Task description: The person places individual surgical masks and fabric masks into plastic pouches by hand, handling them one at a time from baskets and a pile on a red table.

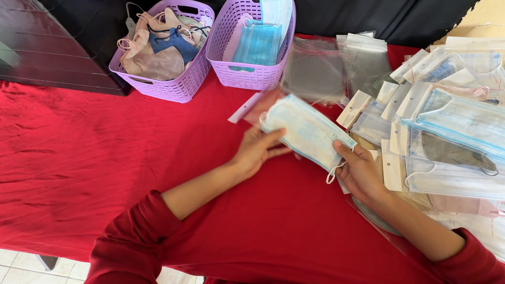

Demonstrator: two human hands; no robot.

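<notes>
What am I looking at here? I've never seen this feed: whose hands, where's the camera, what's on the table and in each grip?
There is one picture, from a camera on the person's head, looking down. No machine: two bare hands in red sleeves. The left hand and right hand together hold a light blue face mask, one at each end. Below lies a red tablecloth. At the back stand two purple baskets: one with beige and dark masks, one with blue masks. Empty clear bags lie beside them, and bagged masks pile on the right.
</notes>
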